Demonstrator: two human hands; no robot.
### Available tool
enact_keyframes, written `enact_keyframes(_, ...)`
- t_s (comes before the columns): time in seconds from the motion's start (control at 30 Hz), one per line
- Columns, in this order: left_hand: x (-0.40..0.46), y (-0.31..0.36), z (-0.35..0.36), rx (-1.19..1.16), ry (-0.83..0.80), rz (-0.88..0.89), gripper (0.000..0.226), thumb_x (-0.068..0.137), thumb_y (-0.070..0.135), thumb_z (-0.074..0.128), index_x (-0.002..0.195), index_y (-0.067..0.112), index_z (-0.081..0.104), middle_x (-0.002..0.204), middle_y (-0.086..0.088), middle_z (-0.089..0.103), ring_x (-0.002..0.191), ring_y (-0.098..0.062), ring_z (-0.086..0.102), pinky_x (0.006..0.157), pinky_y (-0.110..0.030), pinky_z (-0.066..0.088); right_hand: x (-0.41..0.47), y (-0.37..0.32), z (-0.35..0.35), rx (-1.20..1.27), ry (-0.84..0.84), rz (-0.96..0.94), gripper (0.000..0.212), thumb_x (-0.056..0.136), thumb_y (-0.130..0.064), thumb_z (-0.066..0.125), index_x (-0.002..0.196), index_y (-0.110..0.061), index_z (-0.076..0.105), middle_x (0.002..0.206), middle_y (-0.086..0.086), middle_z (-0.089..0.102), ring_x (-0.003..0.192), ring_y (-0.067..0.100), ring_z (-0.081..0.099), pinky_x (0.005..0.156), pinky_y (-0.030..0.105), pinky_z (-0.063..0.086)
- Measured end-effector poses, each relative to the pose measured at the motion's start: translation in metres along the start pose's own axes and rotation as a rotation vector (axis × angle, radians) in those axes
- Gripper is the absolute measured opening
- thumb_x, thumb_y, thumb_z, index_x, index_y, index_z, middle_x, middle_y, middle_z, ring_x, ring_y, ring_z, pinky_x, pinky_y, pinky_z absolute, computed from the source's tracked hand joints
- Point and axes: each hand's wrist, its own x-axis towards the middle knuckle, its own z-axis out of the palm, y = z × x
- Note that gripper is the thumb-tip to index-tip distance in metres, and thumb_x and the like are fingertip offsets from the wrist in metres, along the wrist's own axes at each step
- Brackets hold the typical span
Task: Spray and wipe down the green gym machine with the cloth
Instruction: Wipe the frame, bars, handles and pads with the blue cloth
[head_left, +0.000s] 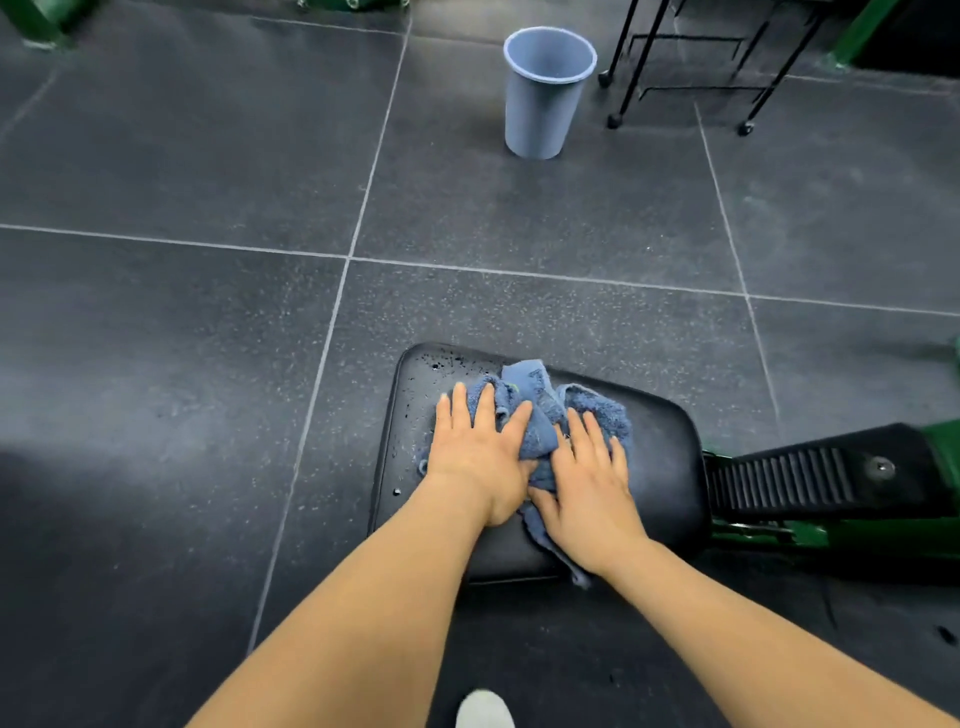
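Left hand (480, 451) lies flat, fingers spread, pressing the crumpled blue cloth (540, 415) onto the black seat pad (660, 467) — droplets bead just left of it. Right hand (589, 480) presses likewise beside it; green frame (883, 535) further right.

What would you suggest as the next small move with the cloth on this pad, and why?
Probably slide the cloth toward the pad's far left corner: droplets still bead there, and both the left hand and right hand already press flat on the cloth beside them.
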Motion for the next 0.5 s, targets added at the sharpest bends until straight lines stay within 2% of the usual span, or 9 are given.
enact_keyframes(0.03,0.008,-0.002,-0.007,-0.001,-0.007,0.004,0.066,0.1,0.054,0.022,0.153,0.03,-0.009,0.16,-0.015,-0.015,0.144,-0.042,-0.019,0.117,-0.053,-0.011,0.008,0.002,-0.003,0.014,0.016,-0.006,0.089,0.08,-0.062,0.01,0.154,-0.014,0.012,0.161,0.01,0.001,0.149,0.027,-0.007,0.12,0.048,0.001)
enact_keyframes(0.17,0.037,-0.012,-0.024,-0.072,-0.009,0.014,0.067,0.099,0.052,0.026,0.154,0.027,-0.003,0.16,-0.016,-0.011,0.144,-0.041,-0.018,0.118,-0.052,-0.009,0.039,0.009,-0.019,-0.022,0.003,-0.054,0.078,0.093,-0.056,0.036,0.153,-0.01,0.016,0.161,0.011,0.003,0.149,0.027,-0.004,0.118,0.047,0.002)
enact_keyframes(0.27,0.051,-0.019,-0.037,-0.085,0.005,0.051,0.066,0.098,0.05,0.031,0.155,0.024,0.008,0.161,-0.017,-0.001,0.146,-0.04,-0.011,0.119,-0.052,-0.003,0.054,0.013,-0.031,-0.023,-0.032,-0.06,0.092,0.083,-0.069,0.021,0.152,-0.009,0.016,0.161,0.01,0.006,0.149,0.026,-0.001,0.118,0.046,0.004)
enact_keyframes(0.33,0.054,-0.02,-0.041,-0.139,0.057,0.047,0.063,0.094,0.045,0.039,0.151,0.023,0.024,0.158,-0.016,0.017,0.146,-0.038,0.005,0.119,-0.049,0.008,0.06,0.013,-0.036,-0.021,-0.049,-0.051,0.097,0.075,-0.07,0.017,0.152,-0.01,0.016,0.161,0.009,0.009,0.149,0.025,0.003,0.118,0.045,0.006)
enact_keyframes(0.37,0.052,-0.02,-0.042,-0.18,0.091,0.037,0.06,0.091,0.043,0.043,0.147,0.022,0.034,0.153,-0.015,0.029,0.143,-0.036,0.017,0.117,-0.046,0.016,0.06,0.011,-0.036,-0.004,-0.041,-0.037,0.095,0.074,-0.066,0.023,0.151,-0.011,0.019,0.16,0.009,0.014,0.148,0.025,0.007,0.118,0.045,0.008)
enact_keyframes(0.43,0.036,-0.019,-0.034,-0.249,0.178,0.025,0.049,0.085,0.04,0.048,0.129,0.021,0.054,0.135,-0.012,0.051,0.128,-0.033,0.04,0.109,-0.04,0.029,0.051,0.003,-0.031,0.058,0.034,-0.026,0.088,0.073,-0.059,0.036,0.145,-0.01,0.034,0.154,0.01,0.03,0.145,0.027,0.02,0.117,0.045,0.017)
enact_keyframes(0.5,0.012,-0.024,-0.018,-0.282,0.275,0.042,0.045,0.075,0.041,0.044,0.109,0.02,0.064,0.118,-0.011,0.061,0.112,-0.033,0.053,0.099,-0.04,0.039,0.03,-0.01,-0.017,0.134,0.11,-0.034,0.081,0.071,-0.058,0.043,0.133,-0.006,0.051,0.142,0.012,0.047,0.138,0.03,0.036,0.11,0.05,0.032)
